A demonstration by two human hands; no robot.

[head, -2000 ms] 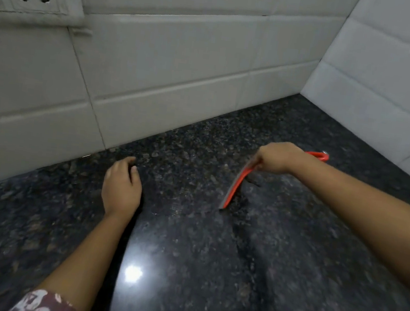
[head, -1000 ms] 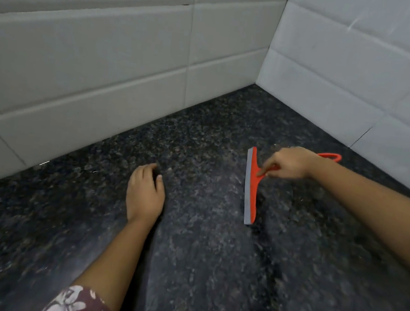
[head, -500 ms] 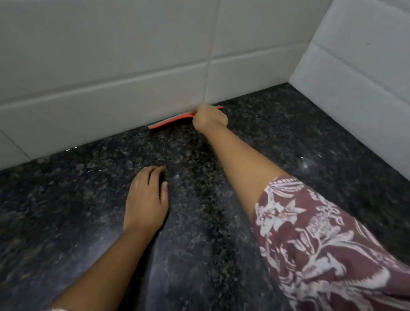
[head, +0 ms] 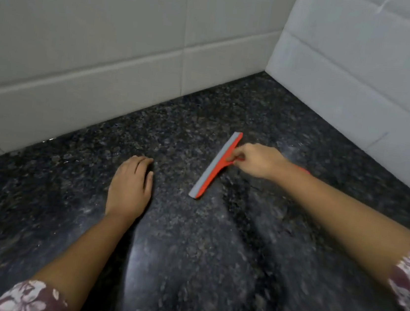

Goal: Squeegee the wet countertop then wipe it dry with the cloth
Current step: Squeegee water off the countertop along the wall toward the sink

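The right hand (head: 258, 162) has pulled the squeegee (head: 215, 165) from the wall back to mid-countertop (head: 184, 269).

Counter (head: 211, 259), dark speckled stone: open across the near and middle area. Bounds: tiled back wall (head: 82, 50) and tiled right wall (head: 376, 73), meeting in a far corner. Obstacles: left hand (head: 130, 187) flat on the surface, centre-left; red squeegee (head: 215, 165) lying diagonally, in the grip of the right hand (head: 257, 161); right forearm crossing the right side. Clear lane between hand and blade.
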